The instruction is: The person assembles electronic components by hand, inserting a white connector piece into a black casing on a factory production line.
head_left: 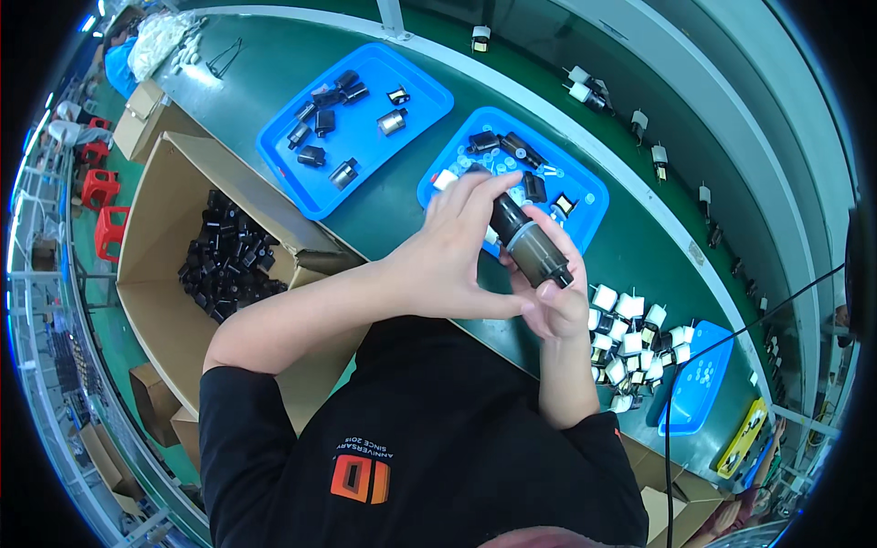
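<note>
My right hand [559, 306] grips a black cylindrical housing [534, 247] with a smoky grey, see-through-looking section and a narrow black tip. It is held tilted, tip toward me. My left hand [448, 251] is open beside it, fingers spread near its far end and thumb reaching toward my right palm. Whether the left fingertips touch the housing, I cannot tell. Just beyond my hands, a blue tray [592, 173] holds black cylindrical parts [519, 148], small clear rings [498, 166] and a white-topped part [445, 179], partly covered by my left hand.
Another blue tray [315, 203] holds black and metallic cylinders. At left, an open cardboard box [151, 265] contains many black parts. White-and-black parts [630, 342] cluster right of my right forearm, near a small blue tray [687, 416]. A black cable [671, 457] crosses the right side. More parts stand on a green strip [539, 64] beyond.
</note>
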`<move>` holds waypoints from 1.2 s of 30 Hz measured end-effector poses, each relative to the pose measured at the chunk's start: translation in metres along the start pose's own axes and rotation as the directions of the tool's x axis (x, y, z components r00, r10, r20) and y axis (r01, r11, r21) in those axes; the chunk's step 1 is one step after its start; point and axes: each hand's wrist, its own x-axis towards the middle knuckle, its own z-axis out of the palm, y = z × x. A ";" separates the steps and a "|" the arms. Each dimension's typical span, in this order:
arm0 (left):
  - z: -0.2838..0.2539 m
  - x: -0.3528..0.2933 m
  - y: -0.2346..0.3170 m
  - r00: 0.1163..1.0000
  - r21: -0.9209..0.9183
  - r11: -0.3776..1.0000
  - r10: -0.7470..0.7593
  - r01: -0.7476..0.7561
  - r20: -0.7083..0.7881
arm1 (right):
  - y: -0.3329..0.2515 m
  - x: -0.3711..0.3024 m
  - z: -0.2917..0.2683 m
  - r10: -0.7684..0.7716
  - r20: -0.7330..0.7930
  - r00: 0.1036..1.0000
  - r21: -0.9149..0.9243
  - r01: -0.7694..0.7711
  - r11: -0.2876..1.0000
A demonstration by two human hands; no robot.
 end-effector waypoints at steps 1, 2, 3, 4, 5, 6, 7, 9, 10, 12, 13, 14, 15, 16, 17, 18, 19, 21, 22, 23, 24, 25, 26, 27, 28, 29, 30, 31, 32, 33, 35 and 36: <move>0.002 -0.001 -0.002 1.000 0.001 1.000 -0.004 0.004 -0.002 | 0.001 0.000 -0.003 0.026 0.019 0.999 0.052 -0.027 0.998; 0.004 -0.002 -0.002 0.995 -0.121 0.989 -0.073 0.081 0.070 | 0.001 0.000 -0.004 0.032 0.022 0.999 0.054 -0.033 0.998; 0.005 -0.003 -0.002 0.980 -0.237 0.957 -0.132 0.165 0.149 | 0.001 -0.001 -0.004 0.043 0.018 0.999 0.070 -0.044 0.997; 0.002 -0.001 0.001 0.978 -0.180 0.970 -0.137 0.165 0.159 | 0.002 0.000 -0.004 0.052 0.013 0.999 0.086 -0.053 0.995; 0.003 -0.001 0.000 0.977 -0.180 0.969 -0.142 0.169 0.157 | 0.005 0.001 -0.007 0.057 0.014 0.998 0.087 -0.058 0.995; 0.004 0.000 -0.001 0.971 -0.163 0.969 -0.157 0.187 0.180 | 0.009 0.002 -0.011 0.006 0.012 1.000 0.058 -0.006 0.998; 0.004 0.001 -0.001 0.964 -0.148 0.969 -0.166 0.198 0.207 | 0.011 0.002 -0.012 -0.051 0.008 0.999 0.026 0.051 0.998; 0.002 0.004 0.001 0.946 -0.100 0.968 -0.200 0.232 0.256 | 0.012 0.002 -0.010 -0.067 -0.014 0.998 0.002 0.067 0.998; 0.003 0.007 0.002 0.923 -0.047 0.966 -0.229 0.255 0.309 | 0.011 0.000 -0.011 -0.091 -0.039 0.995 -0.022 0.090 0.996; 0.003 0.006 0.003 0.932 -0.062 0.968 -0.215 0.243 0.292 | 0.019 -0.005 -0.015 -0.103 -0.051 0.993 -0.023 0.102 0.995; 0.004 0.004 0.006 0.939 -0.069 0.966 -0.222 0.248 0.264 | 0.020 -0.006 -0.015 -0.110 -0.038 0.993 -0.020 0.110 0.994; 0.007 -0.001 0.001 0.964 -0.089 0.977 -0.174 0.195 0.204 | 0.021 -0.004 -0.015 -0.088 -0.031 0.996 -0.061 0.086 0.994; 0.012 -0.003 -0.004 0.992 -0.120 0.988 -0.081 0.093 0.096 | 0.020 -0.002 -0.015 -0.067 -0.027 0.997 -0.103 0.064 0.993; 0.007 -0.002 -0.009 0.977 -0.152 0.975 -0.135 0.161 0.167 | 0.016 0.003 -0.015 -0.005 -0.022 1.000 -0.138 0.001 0.990; 0.002 -0.002 -0.009 0.951 -0.157 0.958 -0.199 0.240 0.235 | 0.003 0.009 -0.012 0.036 0.047 0.998 -0.190 -0.026 0.981; 0.000 0.000 -0.008 0.956 -0.147 0.966 -0.174 0.212 0.238 | -0.012 0.014 -0.013 0.036 0.017 0.999 -0.190 -0.032 0.981; -0.004 0.001 -0.014 0.967 -0.084 0.977 -0.176 0.194 0.186 | -0.026 0.024 -0.018 0.045 -0.017 0.999 -0.191 -0.047 0.980; -0.023 -0.002 -0.021 0.978 -0.072 0.980 -0.174 0.183 0.113 | -0.077 0.051 -0.046 -0.118 -0.096 0.988 -0.589 0.039 0.807; -0.040 -0.003 -0.016 0.990 -0.095 0.986 -0.135 0.138 0.040 | -0.115 0.062 -0.066 -0.192 -0.219 0.957 -0.830 -0.079 0.553; -0.056 -0.007 -0.011 0.995 -0.113 0.989 -0.096 0.092 -0.031 | -0.145 0.073 -0.111 -0.373 -0.152 0.915 -0.963 -0.052 0.265; -0.072 -0.016 -0.012 0.985 -0.081 0.992 -0.103 0.092 -0.136 | -0.178 0.075 -0.162 -0.497 -0.171 0.850 -0.985 -0.144 0.094; -0.088 -0.033 -0.019 0.958 -0.048 0.992 -0.123 0.114 -0.258 | -0.200 0.074 -0.197 -0.650 -0.122 0.750 -0.939 -0.300 -0.169; -0.102 -0.057 -0.031 0.918 0.003 0.996 -0.078 0.085 -0.390 | -0.219 0.068 -0.243 -0.696 0.054 0.716 -0.840 -0.344 -0.420; -0.111 -0.083 -0.051 0.852 0.062 0.995 -0.038 0.082 -0.523 | -0.233 0.064 -0.272 -0.681 -0.017 0.733 -0.773 -0.441 -0.456; -0.117 -0.106 -0.068 0.788 0.057 0.984 -0.099 0.168 -0.608 | -0.242 0.061 -0.288 -0.617 -0.089 0.782 -0.726 -0.475 -0.497; -0.120 -0.134 -0.079 0.699 0.052 0.959 -0.166 0.280 -0.696 | -0.239 0.060 -0.287 -0.583 -0.195 0.788 -0.716 -0.521 -0.465; -0.121 -0.143 -0.087 0.635 0.020 0.942 -0.210 0.335 -0.743 | -0.245 0.047 -0.299 -0.573 -0.217 0.791 -0.718 -0.527 -0.456; -0.123 -0.157 -0.094 0.608 -0.002 0.893 -0.308 0.450 -0.732 | -0.248 0.041 -0.292 -0.551 -0.287 0.784 -0.712 -0.559 -0.425; -0.121 -0.172 -0.112 0.587 -0.024 0.854 -0.376 0.519 -0.717 | -0.257 0.031 -0.303 -0.586 -0.199 0.785 -0.642 -0.557 -0.528; -0.118 -0.186 -0.127 0.583 -0.035 0.797 -0.469 0.603 -0.663 | -0.258 0.028 -0.305 -0.640 -0.174 0.749 -0.531 -0.618 -0.579; -0.099 -0.240 -0.176 0.614 -0.041 0.694 -0.661 0.718 -0.431 | -0.236 0.052 -0.278 -0.673 -0.126 0.729 -0.407 -0.656 -0.635; -0.083 -0.266 -0.202 0.605 -0.014 0.637 -0.739 0.771 -0.296 | -0.225 0.068 -0.280 -0.683 -0.181 0.708 -0.326 -0.698 -0.637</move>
